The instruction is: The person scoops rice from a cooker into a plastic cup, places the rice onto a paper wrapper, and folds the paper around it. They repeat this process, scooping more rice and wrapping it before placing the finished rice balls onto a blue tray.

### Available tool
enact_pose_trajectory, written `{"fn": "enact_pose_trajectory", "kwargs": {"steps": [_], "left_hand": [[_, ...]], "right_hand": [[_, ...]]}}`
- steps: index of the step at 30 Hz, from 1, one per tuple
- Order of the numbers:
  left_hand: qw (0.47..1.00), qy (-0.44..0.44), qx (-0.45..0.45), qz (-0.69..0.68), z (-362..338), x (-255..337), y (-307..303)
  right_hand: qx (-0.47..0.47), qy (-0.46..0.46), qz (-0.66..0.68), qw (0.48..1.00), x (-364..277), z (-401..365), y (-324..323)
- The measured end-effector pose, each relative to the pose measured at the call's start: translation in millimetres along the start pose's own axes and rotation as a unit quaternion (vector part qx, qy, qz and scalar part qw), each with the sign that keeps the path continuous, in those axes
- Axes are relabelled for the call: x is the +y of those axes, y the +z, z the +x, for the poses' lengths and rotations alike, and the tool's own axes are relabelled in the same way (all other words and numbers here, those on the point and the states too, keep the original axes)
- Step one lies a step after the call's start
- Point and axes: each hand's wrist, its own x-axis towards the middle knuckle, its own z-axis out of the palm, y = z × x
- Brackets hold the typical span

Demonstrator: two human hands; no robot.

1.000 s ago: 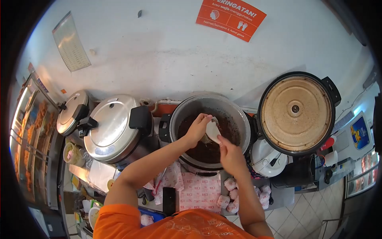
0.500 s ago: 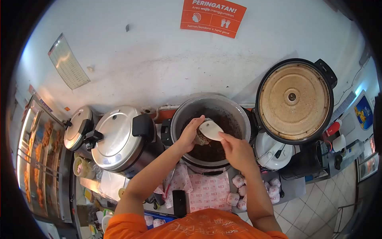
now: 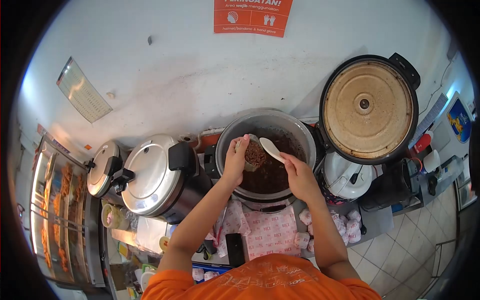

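Observation:
Over the large open rice cooker [image 3: 233, 131], my left hand [image 3: 235, 161] holds a small cup [image 3: 249, 167] tilted so that the dark brown rice [image 3: 256, 153] in it shows. My right hand [image 3: 302, 179] grips a white rice paddle [image 3: 271, 149] by its handle. The paddle's blade is beside the cup on its right, just above the cooker's opening. More dark brown rice [image 3: 265, 181] lies in the bottom of the cooker. The cooker's lid [image 3: 367, 110] stands raised at its right, with a stained inner face.
Two closed cookers [image 3: 152, 172] [image 3: 103, 170] stand at left, by a lit food display [image 3: 59, 215]. In front lie printed wrapping paper [image 3: 272, 231] and a black phone [image 3: 234, 249]. Several wrapped bundles [image 3: 345, 226] and a white-lidded container [image 3: 348, 175] are at right.
The paddle has moved off the cup to the right and turned, so the rice in the cup now shows. My right hand has shifted slightly right, and the camera view has tilted a little.

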Motion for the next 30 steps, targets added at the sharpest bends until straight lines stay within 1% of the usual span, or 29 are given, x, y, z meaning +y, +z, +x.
{"fn": "enact_pose_trajectory", "kwargs": {"steps": [1, 2, 3, 4, 5, 6, 7, 9, 10, 12, 14, 15, 16, 17, 18, 19, 20, 21, 22, 23, 24, 25, 26, 27, 28, 29, 30], "left_hand": [[1.000, 0.021, 0.011, -0.001, 2, -3, 1], [1.000, 0.019, 0.011, 0.000, 1, -6, 7], [0.998, 0.049, 0.030, 0.033, -1, -11, 14], [0.993, 0.080, 0.047, 0.066, -1, -13, 20], [0.997, 0.051, 0.061, 0.021, -3, -12, 23], [0.997, 0.049, 0.057, 0.022, -1, -13, 23], [0.995, 0.058, 0.074, 0.025, 1, -14, 20], [0.993, 0.065, 0.100, 0.019, 1, -13, 14], [0.992, 0.067, 0.100, 0.019, 1, -12, 14], [0.984, 0.113, 0.135, -0.036, 4, -10, 13], [0.984, 0.097, 0.139, -0.048, 6, -7, 12], [0.985, 0.091, 0.143, -0.044, 2, -2, 13], [0.985, 0.087, 0.146, -0.041, -1, 1, 12], [0.990, 0.068, 0.089, -0.083, 13, -14, -12], [0.989, 0.073, 0.093, -0.085, 10, -10, -14], [0.984, 0.061, 0.088, -0.143, 3, -6, -17], [0.975, 0.046, 0.086, -0.200, -9, -1, -20], [0.979, 0.029, 0.075, -0.185, -30, 12, -16], [0.978, 0.024, 0.087, -0.187, -48, 19, -14], [0.977, 0.005, 0.060, -0.207, -65, 23, -12], [0.973, -0.013, 0.032, -0.227, -80, 25, -11], [0.967, -0.029, 0.034, -0.251, -96, 23, -8], [0.964, -0.033, 0.046, -0.259, -115, 22, -3], [0.952, -0.072, 0.046, -0.295, -135, 19, 3], [0.936, -0.111, 0.048, -0.332, -152, 11, 5], [0.925, -0.143, 0.053, -0.347, -167, -5, 3], [0.918, -0.155, 0.072, -0.358, -179, -27, 1]], "right_hand": [[-0.006, -0.018, 0.000, 1.000, 2, -4, 7], [-0.011, -0.033, 0.000, 0.999, 3, -10, 21], [0.007, -0.036, -0.047, 0.998, 2, -18, 41], [-0.013, 0.010, -0.041, 0.999, -14, -25, 52], [-0.010, 0.015, -0.051, 0.999, -16, -25, 58], [-0.007, 0.019, -0.061, 0.998, -16, -22, 59], [-0.004, 0.021, -0.060, 0.998, -9, -12, 55], [-0.044, -0.049, 0.005, 0.998, 6, 6, 39], [-0.003, -0.063, 0.006, 0.998, 7, 7, 32], [0.054, -0.057, 0.012, 0.997, -2, 2, 29], [-0.017, -0.026, -0.096, 0.995, -5, -14, 56], [-0.039, 0.000, -0.153, 0.987, -9, -14, 56], [-0.044, 0.000, -0.154, 0.987, -10, -9, 49], [-0.032, -0.020, -0.125, 0.991, -8, 1, 35], [-0.020, -0.043, -0.094, 0.994, -7, 14, 21], [-0.002, -0.060, -0.095, 0.994, -3, 24, 12], [-0.027, -0.038, -0.145, 0.988, 4, 37, 3], [-0.053, -0.036, -0.156, 0.986, 14, 48, -4], [-0.029, -0.028, -0.230, 0.972, 11, 50, -9], [0.030, -0.085, -0.334, 0.938, 11, 44, -10], [0.087, -0.145, -0.432, 0.886, 10, 38, -11], [0.073, -0.146, -0.435, 0.885, 4, 28, -10], [0.052, -0.172, -0.270, 0.946, -4, 11, -8], [0.027, -0.182, -0.095, 0.978, -9, -10, -2], [-0.024, -0.062, 0.036, 0.997, -13, -38, 12], [-0.037, -0.074, 0.114, 0.990, 2, -62, 31], [-0.046, -0.083, 0.191, 0.977, 25, -85, 51]]}}
